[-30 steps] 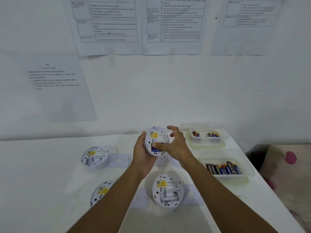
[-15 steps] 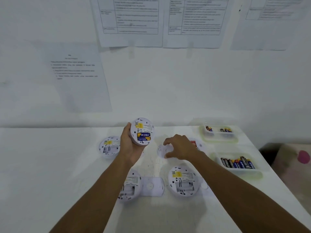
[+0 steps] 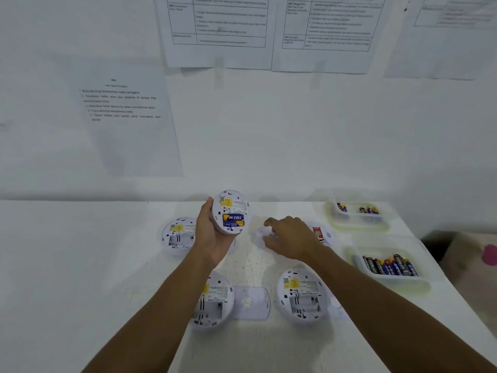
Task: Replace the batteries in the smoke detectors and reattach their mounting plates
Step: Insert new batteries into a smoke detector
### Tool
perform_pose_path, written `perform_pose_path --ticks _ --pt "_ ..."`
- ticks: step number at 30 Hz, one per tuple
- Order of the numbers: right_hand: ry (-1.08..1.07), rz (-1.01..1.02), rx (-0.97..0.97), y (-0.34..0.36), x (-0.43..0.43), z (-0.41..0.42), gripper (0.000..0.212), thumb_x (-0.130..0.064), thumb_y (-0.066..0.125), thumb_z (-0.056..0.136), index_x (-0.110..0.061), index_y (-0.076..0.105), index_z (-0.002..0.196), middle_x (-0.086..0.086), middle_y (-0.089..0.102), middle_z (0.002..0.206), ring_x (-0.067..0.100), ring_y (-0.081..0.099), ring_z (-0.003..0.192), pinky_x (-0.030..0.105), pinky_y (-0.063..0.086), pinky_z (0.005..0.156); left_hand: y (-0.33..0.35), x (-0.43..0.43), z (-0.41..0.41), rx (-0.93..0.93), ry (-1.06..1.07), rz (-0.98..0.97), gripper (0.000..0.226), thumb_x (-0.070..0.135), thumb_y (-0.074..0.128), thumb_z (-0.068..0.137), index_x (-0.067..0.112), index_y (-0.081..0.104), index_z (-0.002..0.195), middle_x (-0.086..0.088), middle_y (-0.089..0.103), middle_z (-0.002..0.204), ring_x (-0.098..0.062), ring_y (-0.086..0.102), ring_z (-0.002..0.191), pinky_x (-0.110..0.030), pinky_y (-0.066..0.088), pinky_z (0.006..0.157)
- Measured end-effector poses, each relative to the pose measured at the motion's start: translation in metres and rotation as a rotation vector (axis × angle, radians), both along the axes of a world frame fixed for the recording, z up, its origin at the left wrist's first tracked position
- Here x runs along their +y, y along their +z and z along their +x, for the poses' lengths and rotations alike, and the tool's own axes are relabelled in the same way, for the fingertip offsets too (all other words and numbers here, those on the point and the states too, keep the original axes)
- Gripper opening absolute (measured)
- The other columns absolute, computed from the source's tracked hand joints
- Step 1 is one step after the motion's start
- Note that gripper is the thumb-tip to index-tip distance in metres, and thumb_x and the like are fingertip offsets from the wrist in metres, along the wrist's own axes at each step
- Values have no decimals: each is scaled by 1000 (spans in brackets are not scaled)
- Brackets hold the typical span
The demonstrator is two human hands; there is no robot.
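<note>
My left hand (image 3: 212, 238) grips a white smoke detector (image 3: 231, 211) by its rim and holds it above the table, back side toward me. A blue-and-yellow battery (image 3: 233, 220) sits in its compartment. My right hand (image 3: 289, 238) is down on the table to its right. Its thumb and fingers close on the edge of a white mounting plate (image 3: 260, 233), which the hand partly hides. Three other detectors lie back side up with open compartments: far left (image 3: 178, 235), near left (image 3: 213, 302), near right (image 3: 301, 296). Another mounting plate (image 3: 251, 302) lies between the near two.
A detector with a red label (image 3: 322, 234) lies behind my right hand. A tray with few batteries (image 3: 357, 214) stands at the back right, and a tray with several batteries (image 3: 390, 266) is nearer. The table's right edge (image 3: 457, 300) runs beside a spotted cloth (image 3: 481, 262).
My right hand has left the held detector and dropped to the mounting plate on the table. My left hand keeps the detector, whose battery now shows.
</note>
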State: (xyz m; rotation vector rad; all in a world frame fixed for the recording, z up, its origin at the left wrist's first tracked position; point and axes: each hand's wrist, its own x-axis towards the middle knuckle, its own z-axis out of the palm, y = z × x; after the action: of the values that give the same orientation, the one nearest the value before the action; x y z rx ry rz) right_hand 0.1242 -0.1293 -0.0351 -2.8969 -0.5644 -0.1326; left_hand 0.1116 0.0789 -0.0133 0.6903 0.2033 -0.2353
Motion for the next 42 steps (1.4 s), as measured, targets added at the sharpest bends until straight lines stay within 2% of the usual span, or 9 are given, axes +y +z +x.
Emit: perform_pose_path --ticks 5,12,19,22,26,30,33,36,42 --pt "-16 110 -70 2 -2 4 35 -29 49 95 -19 57 127 7 74 95 23 67 78 33 54 78 -4 0 4 21 8 -2 53 48 35 100 14 55 136 -16 62 131 -35 53 125 -53 34 112" --pt "-268 1017 115 31 -3 -19 22 -9 69 83 -17 67 103 5 73 74 27 71 70 39 61 58 -4 -2 -1 34 15 -10 53 47 34 101 13 54 136 -16 64 128 -34 54 124 -52 35 112" --pt "-207 1384 178 64 12 -46 26 -11 73 83 -24 62 103 5 71 84 23 69 76 42 59 63 7 -31 -12 -8 -18 -90 51 45 34 101 13 55 135 -18 62 130 -36 52 126 -53 40 106" --pt "-225 1282 61 67 26 -53 22 -20 76 82 -22 63 99 -1 70 80 13 65 69 21 50 55 15 -49 -22 -64 -46 -88 53 44 30 102 11 57 133 -18 62 130 -37 55 121 -51 43 102" --pt "-247 1049 -144 56 34 -59 14 -25 71 86 -24 65 99 -9 70 89 8 62 72 21 50 62 17 -58 -30 -72 -64 -59 57 47 28 102 10 55 136 -18 60 133 -35 57 118 -46 47 96" --pt "-210 825 -244 48 35 -68 26 -28 63 90 -20 68 114 -5 60 123 8 55 110 23 47 92 18 -58 -35 -31 -71 -65 57 48 31 101 10 54 137 -18 58 135 -30 58 113 -42 44 99" --pt "-231 718 -196 51 38 -78 47 -45 66 83 -22 63 124 -7 53 135 10 45 124 15 32 96 18 -60 -38 -10 -69 -59 58 49 35 99 8 56 135 -18 57 137 -33 52 125 -44 35 114" --pt "-247 652 -243 53 39 -81 50 -40 72 81 -19 62 125 -4 56 134 14 46 121 14 30 94 17 -61 -39 -4 -61 -34 58 50 35 98 9 58 133 -18 59 134 -34 52 127 -46 34 115" --pt "-244 652 -326 58 39 -86 41 -41 72 76 -20 68 112 -8 68 113 13 55 101 17 41 83 19 -67 -46 -11 -60 6 56 49 38 98 10 60 131 -15 67 120 -29 63 108 -40 49 96"
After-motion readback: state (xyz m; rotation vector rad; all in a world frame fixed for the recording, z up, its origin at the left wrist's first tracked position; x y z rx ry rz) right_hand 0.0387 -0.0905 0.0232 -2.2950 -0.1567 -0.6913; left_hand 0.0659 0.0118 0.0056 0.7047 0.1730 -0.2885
